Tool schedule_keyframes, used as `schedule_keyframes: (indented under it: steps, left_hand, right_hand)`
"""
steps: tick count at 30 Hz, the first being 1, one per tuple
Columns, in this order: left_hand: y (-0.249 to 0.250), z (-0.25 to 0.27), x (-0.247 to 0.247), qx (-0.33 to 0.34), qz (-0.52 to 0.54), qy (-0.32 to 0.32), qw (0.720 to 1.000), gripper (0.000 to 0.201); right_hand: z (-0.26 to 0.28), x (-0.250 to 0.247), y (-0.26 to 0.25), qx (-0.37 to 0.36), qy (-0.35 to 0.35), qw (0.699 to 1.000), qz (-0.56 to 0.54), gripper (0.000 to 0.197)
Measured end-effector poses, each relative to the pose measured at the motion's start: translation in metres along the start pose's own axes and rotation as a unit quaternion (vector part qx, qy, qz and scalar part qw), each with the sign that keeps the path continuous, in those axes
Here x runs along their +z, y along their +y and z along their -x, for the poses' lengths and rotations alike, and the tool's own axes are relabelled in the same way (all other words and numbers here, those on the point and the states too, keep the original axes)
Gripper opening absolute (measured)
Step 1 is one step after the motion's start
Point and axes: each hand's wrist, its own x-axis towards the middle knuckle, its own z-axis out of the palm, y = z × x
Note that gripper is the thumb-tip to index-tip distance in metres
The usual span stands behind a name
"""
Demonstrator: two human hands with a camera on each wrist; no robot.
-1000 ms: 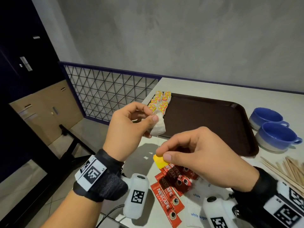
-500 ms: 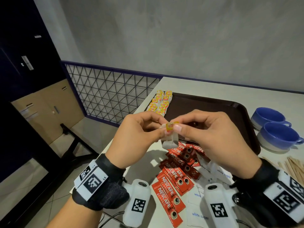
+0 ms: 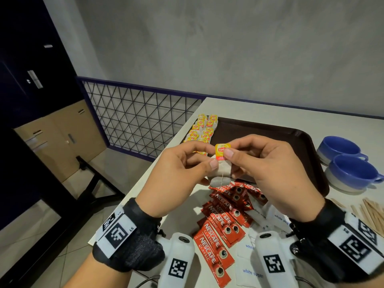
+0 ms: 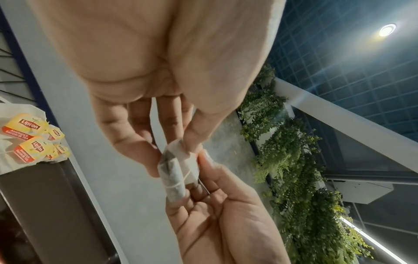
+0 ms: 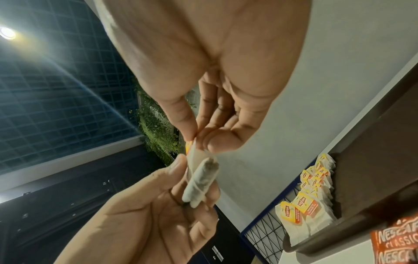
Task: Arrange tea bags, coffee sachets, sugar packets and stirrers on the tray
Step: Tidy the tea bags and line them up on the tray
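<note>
Both hands hold one Lipton tea bag [image 3: 220,173] at frame centre: left hand [image 3: 178,175] pinches the pouch, right hand [image 3: 268,173] pinches its tag [image 3: 222,151], probably so the string stays wound before it joins the row on the tray [image 3: 270,132].

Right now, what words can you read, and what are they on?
"Lipton": tag of the tea bag both hands pinch, and the tea bags on the tray.
"NESCAFE CLASSIC": red coffee sachets.
"white sugar": white sugar packets.
"LS": left wristband.
Small print on the tags: blurred.
</note>
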Motion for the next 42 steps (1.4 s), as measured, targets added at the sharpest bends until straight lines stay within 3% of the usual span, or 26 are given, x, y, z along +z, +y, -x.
schedule_keyframes:
  steps: [5,7,12,16,20,24,29,32,36,42]
  left_hand:
    - [0.000,0.002,0.003,0.001,0.015,-0.006,1.000,0.045]
    - [-0.003,0.001,0.002,0.003,0.017,0.008,1.000,0.046]
    - [-0.004,-0.005,-0.005,0.016,0.025,0.041,0.999,0.041]
    - [0.003,-0.014,-0.019,0.021,-0.008,0.037,0.999,0.042]
    - [0.004,-0.029,-0.041,0.014,-0.065,0.055,0.996,0.029]
    - [-0.013,-0.048,-0.077,-0.038,-0.131,0.074,0.988,0.012]
    - [-0.040,-0.061,-0.103,-0.128,-0.252,0.018,0.959,0.007]
    - [-0.046,-0.062,-0.102,-0.149,-0.325,-0.040,0.933,0.016]
    - [-0.048,-0.068,-0.094,-0.140,-0.350,-0.101,0.921,0.029]
    - [-0.058,-0.079,-0.099,-0.173,-0.464,-0.148,0.856,0.060]
  right_hand:
    - [0.000,0.000,-0.001,0.004,-0.007,1.000,-0.018,0.013]
    - [-0.002,0.002,0.000,0.008,-0.008,1.000,-0.029,0.015]
    - [-0.013,0.005,-0.002,0.047,-0.064,0.996,-0.025,0.023]
    - [-0.036,0.005,-0.013,0.048,-0.126,0.987,0.092,0.014]
    - [-0.075,0.012,-0.010,0.036,-0.107,0.981,0.156,0.016]
    - [-0.111,0.018,0.006,0.093,-0.104,0.976,0.170,0.020]
    - [-0.134,0.030,0.032,0.161,-0.131,0.957,0.205,0.014]
    - [-0.139,0.037,0.040,0.192,-0.161,0.943,0.217,0.021]
    - [-0.144,0.041,0.048,0.196,-0.187,0.923,0.274,0.030]
    - [-0.147,0.045,0.055,0.198,-0.182,0.913,0.305,0.034]
